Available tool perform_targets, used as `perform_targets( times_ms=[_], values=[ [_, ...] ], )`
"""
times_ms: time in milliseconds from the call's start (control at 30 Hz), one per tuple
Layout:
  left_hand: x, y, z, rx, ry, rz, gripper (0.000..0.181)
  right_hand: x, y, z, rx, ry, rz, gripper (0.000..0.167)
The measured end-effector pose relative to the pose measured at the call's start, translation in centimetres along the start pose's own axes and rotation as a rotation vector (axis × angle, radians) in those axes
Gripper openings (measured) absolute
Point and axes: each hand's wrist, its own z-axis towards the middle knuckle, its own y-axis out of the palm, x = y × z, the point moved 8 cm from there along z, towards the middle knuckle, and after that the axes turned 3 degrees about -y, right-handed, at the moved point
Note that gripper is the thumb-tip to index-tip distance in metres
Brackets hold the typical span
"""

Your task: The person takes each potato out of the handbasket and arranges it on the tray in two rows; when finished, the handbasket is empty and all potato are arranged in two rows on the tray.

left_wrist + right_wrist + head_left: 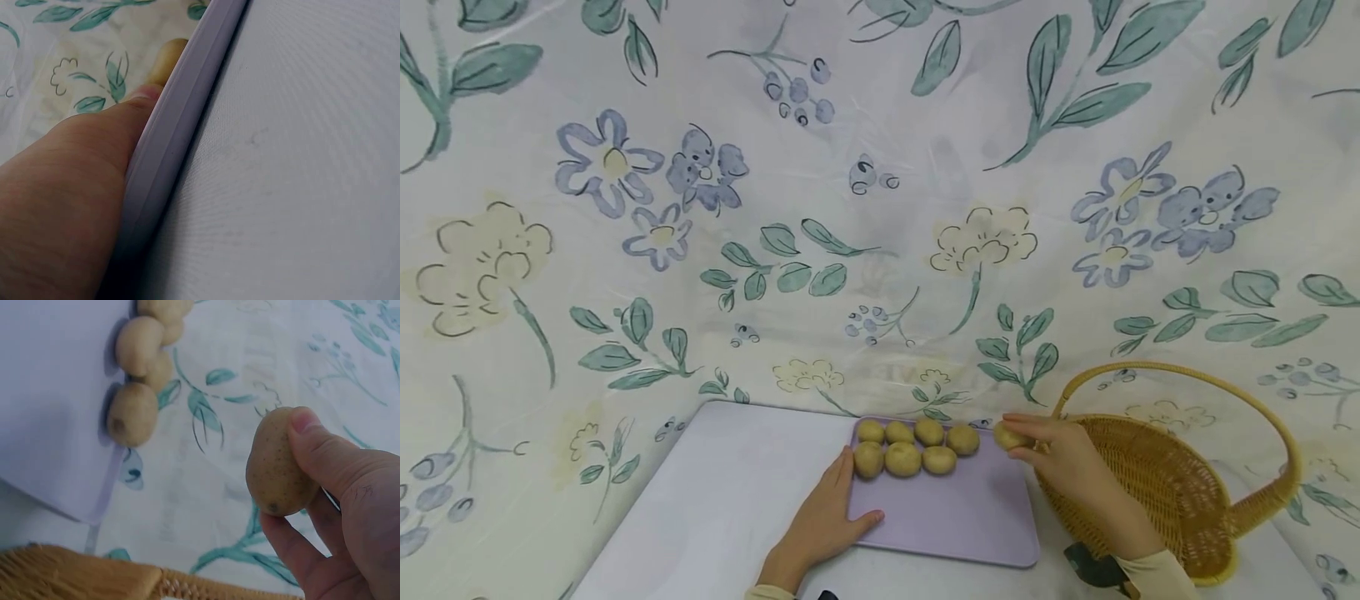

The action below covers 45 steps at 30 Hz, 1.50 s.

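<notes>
A potato [1011, 436] is pinched between the thumb and fingers of my right hand [1063, 462], above the tray's back right corner. The right wrist view shows this potato [278, 462] clearly, with the thumb on top and fingers beneath. Several more potatoes [903, 459] sit in two rows along the back left of a lilac tray [955, 517]. Against the tray's left edge rests my left hand [823, 508], fingers straight along the rim and thumb reaching over the surface. In the left wrist view the tray's rim [181, 112] hides part of that hand.
A wicker basket [1150, 467] with a tall arched handle [1180, 371] stands right of the tray, partly behind my right forearm; its bottom is partly hidden. Under the tray is a white table [737, 467], and floral cloth [880, 250] hangs behind it.
</notes>
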Motion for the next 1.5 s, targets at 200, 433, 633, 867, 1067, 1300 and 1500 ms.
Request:
perform_targets(
  times_ms=[200,433,633,867,1067,1300,1500],
  values=[
    [-0.2,0.2,-0.1,-0.001,-0.005,-0.012,0.115,-0.5,1.8,0.2,-0.041,-0.014,0.019,0.046],
    [-0.1,0.1,0.0,0.006,0.007,-0.008,0.115,-0.4,3.1,0.3,-0.039,-0.036,0.034,0.047],
    [-0.1,0.1,0.1,0.008,0.007,0.001,0.114,-0.1,4.0,0.6,-0.025,-0.043,0.021,0.046],
    [-0.1,0.0,0.1,0.009,0.012,0.005,0.114,0.2,5.6,0.6,-0.014,-0.045,0.039,0.045],
    [-0.1,0.1,0.2,0.007,0.011,0.006,0.114,0.5,7.2,0.3,0.011,-0.034,0.008,0.046],
    [-0.1,0.0,0.0,0.004,0.009,0.001,0.114,1.1,8.4,0.0,0.008,0.015,0.040,0.043],
    [-0.1,0.0,0.0,0.002,0.006,0.005,0.113,1.8,9.4,-0.3,-0.030,0.051,0.073,0.043]
  ],
)
